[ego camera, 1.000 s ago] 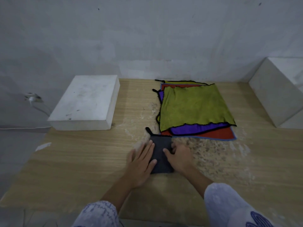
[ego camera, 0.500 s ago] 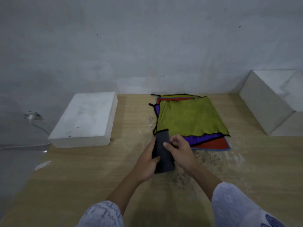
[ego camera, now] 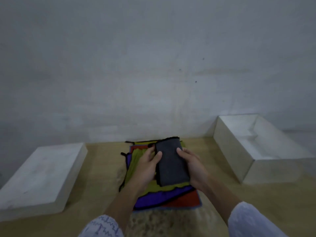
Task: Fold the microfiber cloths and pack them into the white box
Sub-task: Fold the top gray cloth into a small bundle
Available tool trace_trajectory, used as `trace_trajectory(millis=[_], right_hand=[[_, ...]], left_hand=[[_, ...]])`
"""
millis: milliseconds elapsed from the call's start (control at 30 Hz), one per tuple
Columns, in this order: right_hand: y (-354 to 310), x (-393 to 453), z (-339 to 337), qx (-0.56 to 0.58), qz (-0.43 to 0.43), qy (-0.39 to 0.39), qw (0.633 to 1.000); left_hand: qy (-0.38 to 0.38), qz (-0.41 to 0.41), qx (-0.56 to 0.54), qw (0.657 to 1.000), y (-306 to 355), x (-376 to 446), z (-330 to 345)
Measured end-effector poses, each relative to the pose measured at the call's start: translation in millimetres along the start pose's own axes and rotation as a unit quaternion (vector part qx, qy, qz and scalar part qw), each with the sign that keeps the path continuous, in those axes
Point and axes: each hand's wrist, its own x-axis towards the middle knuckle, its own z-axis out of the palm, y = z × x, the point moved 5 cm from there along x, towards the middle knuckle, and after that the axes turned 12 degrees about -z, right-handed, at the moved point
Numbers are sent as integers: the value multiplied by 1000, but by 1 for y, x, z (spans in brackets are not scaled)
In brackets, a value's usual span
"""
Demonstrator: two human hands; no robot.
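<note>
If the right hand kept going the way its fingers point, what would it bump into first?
Probably the wall. The right hand holds the grey cloth and points up and away over the cloth pile; depth is unclear.

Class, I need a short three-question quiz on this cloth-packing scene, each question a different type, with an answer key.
1. True or false: the folded grey cloth lies flat on the table.
2. Which hands hold it? A) left hand only B) right hand only C) both
3. Fill in: the open white box stands to the person's ____.

Key: 1 false, it is held above the cloth pile; 2 C; 3 right.
</note>
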Motion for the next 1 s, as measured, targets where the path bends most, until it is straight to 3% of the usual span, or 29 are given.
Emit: trace_trajectory(millis=[200,467,667,800,933,1000], right_hand=[[-55,27,-65,17,12,-10,1000],[-108,46,-154,81,70,-93,990],[-143,74,-227,40,63,-85,994],[-158,105,-277,11,72,-77,994],[-157,143,-315,-6,89,-48,995],[-153,161,-326,-11,95,-34,995]], left_hand=[[26,111,23,993,40,32,88],[35,136,36,989,48,71,201],[14,153,116,981,48,102,271],[17,139,175,975,47,125,312],[105,99,304,942,28,157,330],[114,81,312,940,21,169,337]])
